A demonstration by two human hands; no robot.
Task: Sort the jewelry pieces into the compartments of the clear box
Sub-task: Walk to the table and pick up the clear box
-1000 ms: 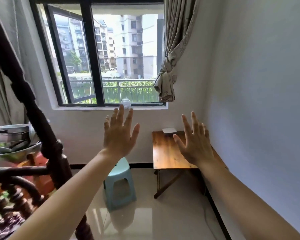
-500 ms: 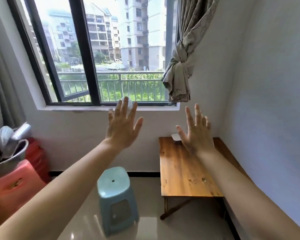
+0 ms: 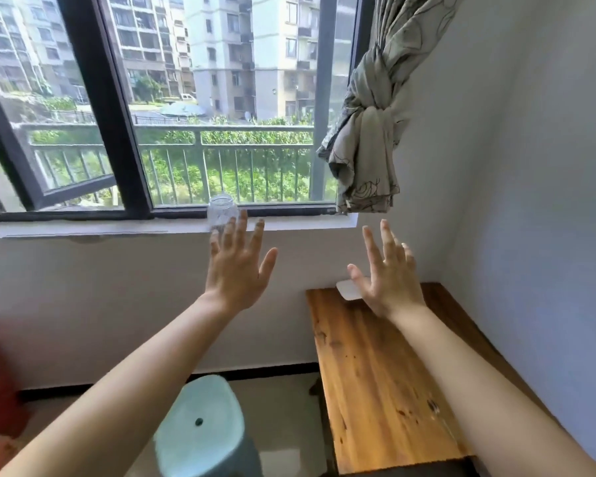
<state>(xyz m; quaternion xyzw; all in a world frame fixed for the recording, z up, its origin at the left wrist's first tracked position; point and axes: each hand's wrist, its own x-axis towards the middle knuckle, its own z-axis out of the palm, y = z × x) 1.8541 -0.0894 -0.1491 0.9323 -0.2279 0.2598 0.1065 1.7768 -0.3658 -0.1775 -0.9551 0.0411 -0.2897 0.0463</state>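
Wooden table (image 3: 375,373) by window | left hand (image 3: 236,270) spread, empty | right hand (image 3: 389,280) spread, empty

Jar (image 3: 222,212): stood on the sill, just beyond the left fingertips.
Stool (image 3: 200,425): below the left forearm.
Curtain (image 3: 369,132): knotted, above the right hand.

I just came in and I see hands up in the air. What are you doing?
Nothing is being handled yet. The left hand and the right hand are both raised with fingers spread, holding nothing. The low wooden table sits below the right arm, with a small flat white object at its far end. A clear glass jar stands on the windowsill, and a pale blue plastic stool stands beside the table. No jewelry is visible.
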